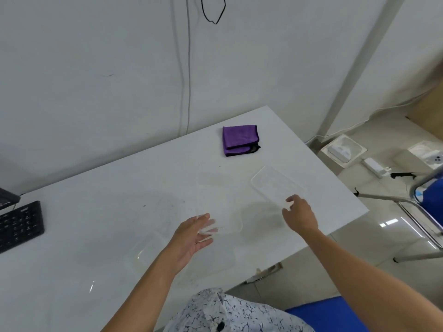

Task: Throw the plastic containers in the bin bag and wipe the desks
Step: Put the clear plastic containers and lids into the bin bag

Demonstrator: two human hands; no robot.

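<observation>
On the desk point(119, 188), left grip point(189, 238) is loose, straight fingers just touching the near tub point(225, 207). Right grip point(299, 215) pinches the far tub point(275, 183) by its edge, cloth point(239, 140) behind.

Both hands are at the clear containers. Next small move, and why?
Probably curl the fingers of the left hand round the rim of the near container: they lie straight against it, while the right hand seems to grip the far container.

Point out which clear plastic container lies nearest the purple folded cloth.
The clear rectangular plastic container whose near end the right hand pinches. A second container, touched by the left hand, lies farther from the purple cloth.
</observation>
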